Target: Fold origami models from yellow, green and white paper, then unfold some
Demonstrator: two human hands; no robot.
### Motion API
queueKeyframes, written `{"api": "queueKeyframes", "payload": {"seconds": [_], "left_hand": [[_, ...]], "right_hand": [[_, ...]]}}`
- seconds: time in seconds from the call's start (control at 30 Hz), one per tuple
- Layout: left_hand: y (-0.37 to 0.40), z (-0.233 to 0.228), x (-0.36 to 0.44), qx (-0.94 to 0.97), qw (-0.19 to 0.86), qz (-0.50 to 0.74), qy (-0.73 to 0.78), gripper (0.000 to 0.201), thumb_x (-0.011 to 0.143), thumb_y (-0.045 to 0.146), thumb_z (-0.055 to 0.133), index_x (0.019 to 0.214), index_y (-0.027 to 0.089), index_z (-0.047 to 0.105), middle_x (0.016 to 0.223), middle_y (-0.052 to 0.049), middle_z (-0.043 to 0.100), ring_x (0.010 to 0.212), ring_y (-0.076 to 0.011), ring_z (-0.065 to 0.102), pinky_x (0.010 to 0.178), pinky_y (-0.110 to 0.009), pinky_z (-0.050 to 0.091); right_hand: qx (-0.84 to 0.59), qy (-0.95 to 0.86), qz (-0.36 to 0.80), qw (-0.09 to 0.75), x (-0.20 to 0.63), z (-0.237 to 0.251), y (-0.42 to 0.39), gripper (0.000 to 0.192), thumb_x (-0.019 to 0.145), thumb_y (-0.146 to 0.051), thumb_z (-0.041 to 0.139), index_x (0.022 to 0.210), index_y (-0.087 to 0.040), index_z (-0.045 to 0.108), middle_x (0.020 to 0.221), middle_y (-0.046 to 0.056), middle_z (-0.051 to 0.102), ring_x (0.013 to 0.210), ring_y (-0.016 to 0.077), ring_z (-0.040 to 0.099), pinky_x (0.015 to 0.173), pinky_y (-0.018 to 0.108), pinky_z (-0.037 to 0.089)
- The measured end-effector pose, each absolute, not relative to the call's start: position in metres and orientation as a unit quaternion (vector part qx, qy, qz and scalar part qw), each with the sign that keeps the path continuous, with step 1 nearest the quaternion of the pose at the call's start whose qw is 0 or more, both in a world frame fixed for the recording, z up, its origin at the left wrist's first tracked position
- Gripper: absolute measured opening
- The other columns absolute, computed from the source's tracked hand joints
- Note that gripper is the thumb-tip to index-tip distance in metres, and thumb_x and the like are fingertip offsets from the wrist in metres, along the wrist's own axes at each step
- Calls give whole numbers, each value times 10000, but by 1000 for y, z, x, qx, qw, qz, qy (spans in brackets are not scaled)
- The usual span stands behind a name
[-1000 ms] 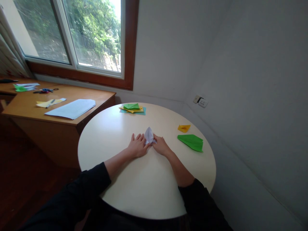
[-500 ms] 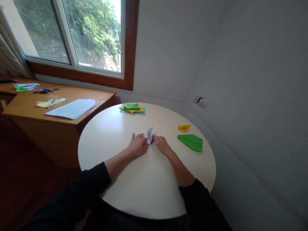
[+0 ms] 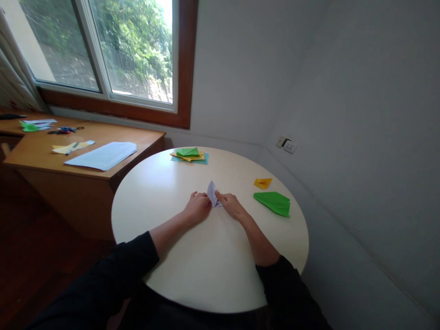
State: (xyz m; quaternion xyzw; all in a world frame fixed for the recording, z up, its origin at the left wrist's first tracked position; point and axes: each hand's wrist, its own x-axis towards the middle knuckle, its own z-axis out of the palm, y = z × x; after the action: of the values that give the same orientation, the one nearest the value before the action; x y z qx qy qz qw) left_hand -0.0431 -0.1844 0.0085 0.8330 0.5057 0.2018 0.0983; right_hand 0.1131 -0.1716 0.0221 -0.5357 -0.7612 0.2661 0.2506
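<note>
Corner of a room: grey walls on the right and at the back, wood-framed window [image 3: 103, 50] upper left with trees outside. Round off-white worktop [image 3: 206, 266] fills the centre of the frame. A wooden desk [image 3: 85, 183] butts against it on the left, under the window. Wall socket [image 3: 287, 145] sits low on the right wall, just past the worktop's far edge.

On the round worktop: stack of coloured sheets [image 3: 189, 155] (green on yellow on teal) at the far edge, above the hands. Small yellow folded piece [image 3: 263, 183] to the right of centre, green paper plane [image 3: 273, 202] just below it, near but not touching. Both lie well apart from the hands, with nothing between them.

On the desk: pale blue sheet [image 3: 103, 156] near its right end, yellowish paper with a pen [image 3: 72, 146] to the left of it, scissors [image 3: 63, 130] and more paper scraps [image 3: 34, 124] further back at the left frame edge.

Centre of the frame: small white folded paper [image 3: 212, 193], one pointed flap standing up off the worktop. Left hand [image 3: 196, 208] and right hand [image 3: 232, 206] meet at it from either side. Left fingers curled in against its left edge; right fingers pinching its right side near the base. Dark sleeves run off the bottom of the frame.
</note>
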Motion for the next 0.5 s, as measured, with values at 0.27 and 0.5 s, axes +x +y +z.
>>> {"api": "queueKeyframes", "payload": {"seconds": [0.27, 0.5], "left_hand": [[-181, 4, -44, 827, 90, 207, 515, 270, 774, 201, 412, 805, 201, 680, 875, -80, 647, 879, -215, 567, 883, -430, 296], [-183, 9, -43, 801, 125, 233, 537, 331, 796, 339, 391, 661, 172, 642, 761, -72, 650, 806, -223, 575, 794, -387, 311]], "right_hand": [[-537, -774, 252, 223, 115, 22, -170, 574, 768, -632, 378, 595, -132, 600, 542, -14, 503, 558, 106, 442, 537, 212, 301], [-571, -755, 230, 224, 113, 20, -169, 522, 827, -518, 349, 567, -133, 586, 542, 9, 522, 565, 120, 456, 546, 223, 307]]}}
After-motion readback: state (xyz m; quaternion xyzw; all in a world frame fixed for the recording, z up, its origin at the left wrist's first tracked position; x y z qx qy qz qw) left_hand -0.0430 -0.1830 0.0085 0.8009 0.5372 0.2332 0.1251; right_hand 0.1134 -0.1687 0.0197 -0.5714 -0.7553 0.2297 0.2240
